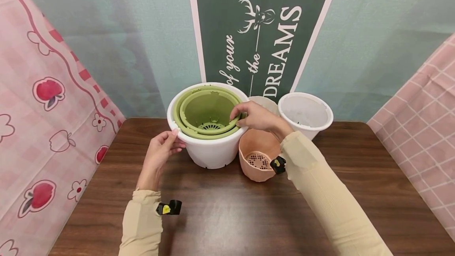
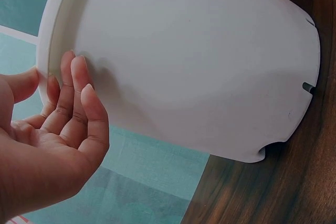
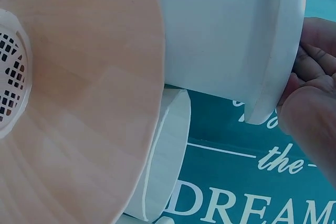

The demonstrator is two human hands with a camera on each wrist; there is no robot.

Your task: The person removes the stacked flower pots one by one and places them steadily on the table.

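A large white pot (image 1: 211,155) stands on the table with a green pot (image 1: 177,118) inside it. Nested within that one is a smaller green pot (image 1: 209,105). My left hand (image 1: 161,149) pinches the white pot's rim at its front left, thumb on top; the left wrist view shows the fingers (image 2: 79,95) bent beneath the rim. At the right side of the green pots, my right hand (image 1: 259,117) pinches the inner one's rim between thumb and fingers. In the right wrist view its fingertips (image 3: 291,85) are partly hidden behind the white rim.
A peach pot (image 1: 249,147) with a grid bottom stands under my right forearm. Behind it is a cream pot (image 1: 266,102), partly covered by my hand. Another white pot (image 1: 321,127) stands to the right. Patterned cloths hang behind and beside the wooden table (image 1: 220,216).
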